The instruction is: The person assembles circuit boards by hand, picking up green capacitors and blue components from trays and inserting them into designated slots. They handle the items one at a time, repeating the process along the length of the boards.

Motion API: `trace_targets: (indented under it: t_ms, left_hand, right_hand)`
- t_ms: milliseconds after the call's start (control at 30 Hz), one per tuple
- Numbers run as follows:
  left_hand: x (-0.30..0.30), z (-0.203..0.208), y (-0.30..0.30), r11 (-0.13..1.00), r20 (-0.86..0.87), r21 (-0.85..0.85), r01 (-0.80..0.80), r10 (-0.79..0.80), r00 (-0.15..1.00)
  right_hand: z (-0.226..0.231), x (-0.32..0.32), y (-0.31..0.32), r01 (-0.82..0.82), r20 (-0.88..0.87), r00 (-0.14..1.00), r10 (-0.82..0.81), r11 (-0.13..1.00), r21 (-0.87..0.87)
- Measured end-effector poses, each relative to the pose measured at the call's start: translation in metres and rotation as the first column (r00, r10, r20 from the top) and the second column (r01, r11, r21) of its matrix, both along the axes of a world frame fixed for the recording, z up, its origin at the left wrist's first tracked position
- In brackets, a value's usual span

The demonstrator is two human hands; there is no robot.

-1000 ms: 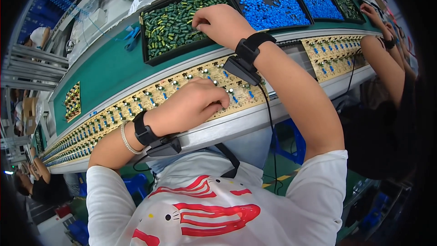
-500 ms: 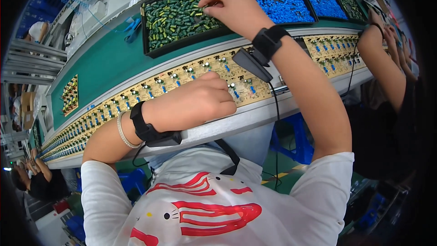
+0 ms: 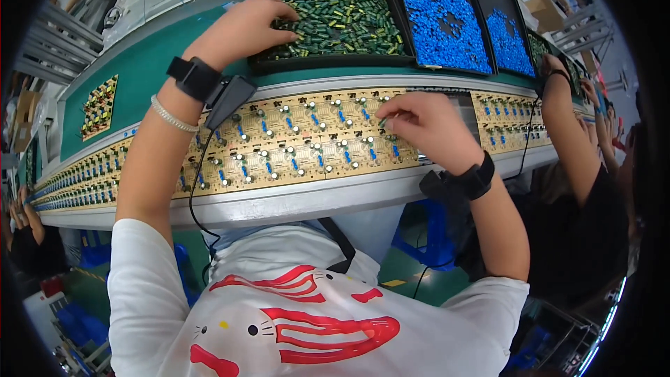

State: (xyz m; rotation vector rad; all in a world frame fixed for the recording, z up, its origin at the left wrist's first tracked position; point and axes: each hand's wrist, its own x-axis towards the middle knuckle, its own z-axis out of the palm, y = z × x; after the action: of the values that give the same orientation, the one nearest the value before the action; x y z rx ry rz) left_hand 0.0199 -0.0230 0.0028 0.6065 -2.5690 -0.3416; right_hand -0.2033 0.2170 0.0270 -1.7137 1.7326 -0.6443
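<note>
Two bare hands are at work well apart: the left hand [image 3: 248,26] reaches over the left end of a black tray [image 3: 328,63] of green cylindrical components [image 3: 349,22], and the right hand [image 3: 434,124] hangs over a row of tan circuit boards [image 3: 307,120]. The left grip is partly open, thumb and fingers curved apart; whether a fingertip touches a component, I cannot tell. The right grip is pinched nearly closed, apparently on a small green part [image 3: 383,123], just above the boards. If that pinch is loose or off-centre, the part could slip and lodge among the fitted pieces; a low knuckle could tilt a neighbour. The black cable [image 3: 192,199] from the left wrist crosses the boards and could drag against them if the arm pulls back. Compared with half a second ago, the hands have traded places: then the right was over the tray and the left over the boards. The tray also sits farther right in view.
</note>
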Motion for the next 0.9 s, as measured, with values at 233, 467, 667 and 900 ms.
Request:
trace_targets:
  t_ms: [233,467,667,900]
  left_hand:
    - [-0.008,-0.013,0.011,0.996,0.118,0.007,-0.091,0.09,0.989]
    - [-0.003,-0.011,0.017,0.975,0.132,-0.209,-0.072,0.101,0.986]
    - [-0.006,-0.006,0.026,0.95,-0.079,-0.3,-0.083,0.062,0.995]
    - [-0.007,0.027,0.086,0.925,-0.04,0.342,0.163,-0.159,0.986]
  right_hand:
    - [-0.016,0.003,-0.005,0.009,-0.115,0.993,-0.016,0.998,-0.057]
    - [-0.013,0.01,-0.011,-0.027,-0.236,0.972,0.012,0.998,-0.061]
    - [-0.017,0.014,-0.013,-0.005,-0.23,0.973,-0.013,0.997,-0.077]
    - [-0.015,0.019,-0.012,0.032,-0.255,0.966,-0.048,0.997,-0.067]
